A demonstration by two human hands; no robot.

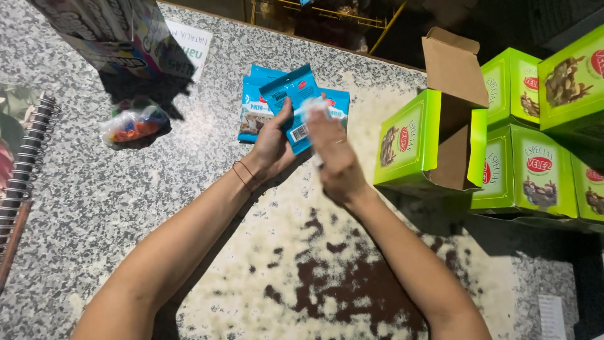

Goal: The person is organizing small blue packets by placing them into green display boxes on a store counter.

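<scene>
My left hand (272, 146) grips a small blue packet (294, 101) with a barcode on its back, held upright above the stone counter. My right hand (333, 154) is blurred and sits against the packet's right edge, fingers touching it near the top. Under and behind the held packet, other blue packets (251, 108) of the same kind lie in a loose pile on the counter. A thin cord bracelet circles my left wrist.
An open green carton (409, 141) with a raised brown flap stands to the right, beside stacked green boxes (535, 167). A clear bag of coloured bits (133, 123) lies at left under a printed box (104, 31). A spiral notebook (22, 170) lies at the left edge.
</scene>
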